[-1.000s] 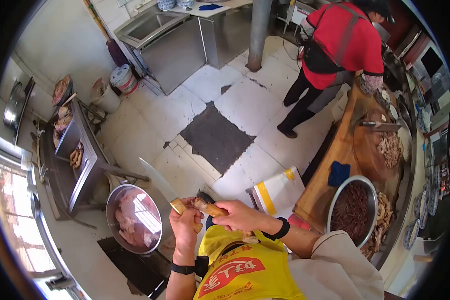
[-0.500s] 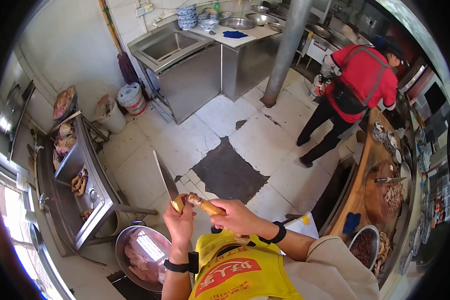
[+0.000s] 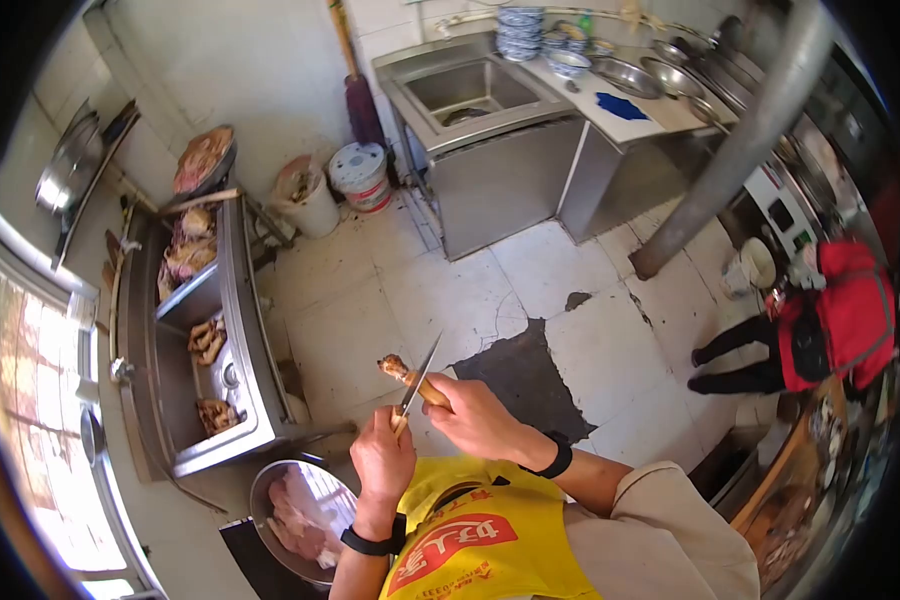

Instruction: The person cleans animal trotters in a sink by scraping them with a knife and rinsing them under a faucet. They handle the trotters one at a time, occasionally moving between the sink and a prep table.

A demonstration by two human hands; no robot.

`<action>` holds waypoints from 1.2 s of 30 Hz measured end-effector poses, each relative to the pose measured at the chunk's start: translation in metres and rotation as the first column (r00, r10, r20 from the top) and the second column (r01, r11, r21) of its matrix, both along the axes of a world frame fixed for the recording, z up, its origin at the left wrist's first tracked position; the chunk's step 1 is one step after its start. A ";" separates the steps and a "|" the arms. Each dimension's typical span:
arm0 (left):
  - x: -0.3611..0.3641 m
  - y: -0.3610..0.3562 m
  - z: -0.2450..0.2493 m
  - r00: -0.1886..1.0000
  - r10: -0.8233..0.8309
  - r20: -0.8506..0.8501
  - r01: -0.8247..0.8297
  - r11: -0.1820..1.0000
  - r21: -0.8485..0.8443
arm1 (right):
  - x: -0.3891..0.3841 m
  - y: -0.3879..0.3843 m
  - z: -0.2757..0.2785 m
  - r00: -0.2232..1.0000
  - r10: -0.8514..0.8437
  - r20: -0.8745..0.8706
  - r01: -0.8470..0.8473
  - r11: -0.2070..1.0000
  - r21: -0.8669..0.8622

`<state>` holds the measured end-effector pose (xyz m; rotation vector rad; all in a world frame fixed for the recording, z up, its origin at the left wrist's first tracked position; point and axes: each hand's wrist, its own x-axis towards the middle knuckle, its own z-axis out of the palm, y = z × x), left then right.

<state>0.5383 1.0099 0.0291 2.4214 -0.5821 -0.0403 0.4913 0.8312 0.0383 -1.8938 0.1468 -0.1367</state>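
My left hand (image 3: 382, 462) is closed around the wooden handle of a knife (image 3: 425, 368), its blade pointing up and seen nearly edge-on. In my right hand (image 3: 480, 420) is a brown poultry leg (image 3: 395, 368), its knobbly end sticking out to the left. The blade crosses the leg close to my right fingers, overlapping it in this view. Both hands are in front of my yellow apron (image 3: 470, 540). Below on the left, a metal bowl (image 3: 258, 500) holds pale raw meat.
A steel sink (image 3: 260, 420) at left holds several brown poultry pieces. Behind are a white bucket (image 3: 358, 178), a bin (image 3: 308, 205) and another sink unit (image 3: 510, 175). A metal pole (image 3: 740, 140) and a person in red (image 3: 850, 320) stand to the right.
The view has turned left, shifting the room rightward. The knife has moved from beside the poultry leg to across it, with its blade now leaning right.
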 end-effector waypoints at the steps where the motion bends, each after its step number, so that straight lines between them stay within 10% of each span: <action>1: 0.011 -0.002 -0.003 1.000 0.018 0.003 -0.018 1.000 0.015 | 0.016 -0.004 0.001 1.000 0.030 -0.008 -0.030 0.999 -0.027; 17: 0.255 0.052 -0.047 0.982 0.189 0.016 -0.190 0.977 0.099 | 0.274 0.069 -0.001 0.985 0.162 0.062 -0.096 0.809 -0.580; 36: 0.478 0.152 -0.064 0.746 0.664 -0.051 -0.664 0.748 0.025 | 0.577 0.171 -0.016 0.763 0.638 0.105 -0.455 0.646 -0.612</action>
